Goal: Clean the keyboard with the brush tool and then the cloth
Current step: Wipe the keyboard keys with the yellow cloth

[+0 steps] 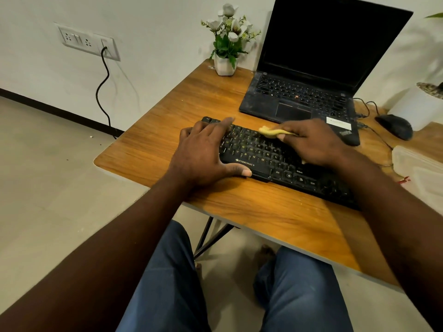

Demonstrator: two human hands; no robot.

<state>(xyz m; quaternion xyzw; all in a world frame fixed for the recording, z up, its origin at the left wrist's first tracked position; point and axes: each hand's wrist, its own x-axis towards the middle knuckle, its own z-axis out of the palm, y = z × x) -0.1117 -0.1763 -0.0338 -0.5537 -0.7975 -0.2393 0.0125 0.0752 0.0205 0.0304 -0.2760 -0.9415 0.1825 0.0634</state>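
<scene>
While the left hand (203,152) lies spread and relaxed over the left end of a black keyboard (259,153), thumb against its near edge and holding nothing, the right hand (311,144) presses a small yellow cloth (275,132) onto the keys. That right grip is closed on the cloth, with the fingers bunched over it. Only the cloth's leading edge shows past the fingertips.

The keyboard lies slantwise on the wooden surface (167,130). Its long axis runs from far left to near right, and its right end passes under the right forearm. The cloth sits on the far rows, about midway along that length, just in front of an open laptop (311,92).

No brush tool is in view, so this looks like the cloth stage. From the grip, keys stretch both ways along the slant: leftward toward the steadying hand, and back toward the person on the right. The next wipe probably needs to follow that diagonal. The right hand is placed to make it, while the left hand keeps the keyboard from sliding.
</scene>
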